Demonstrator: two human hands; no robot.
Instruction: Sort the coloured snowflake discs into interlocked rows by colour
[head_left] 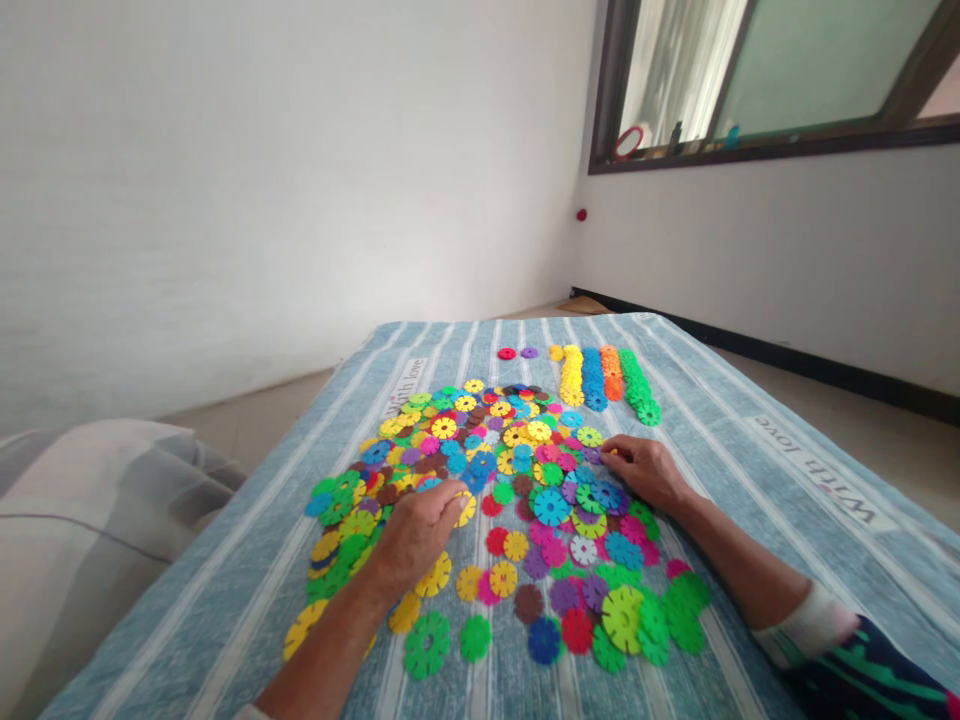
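Many coloured plastic notched discs lie in a loose, overlapping pile on a striped cloth (247, 560). Over the left part of the pile, my left hand (424, 530) is closed in a pinch, with a yellow notched disc (466, 508) at its fingertips. My right hand (646, 468) is at the pile's right edge, its fingers closed on a small yellow notched disc (614, 452) that is mostly hidden. Beyond it, overlapping discs form a yellow row (572, 375), a blue row (593, 380), an orange row (611, 374) and a green row (639, 388).
A red disc (507, 354) and a purple disc (530, 352) lie apart near the far edge. Pale walls (300, 180) stand behind and to the right, with a dark-framed window (817, 70). Grey and white fabric (90, 540) is at the left.
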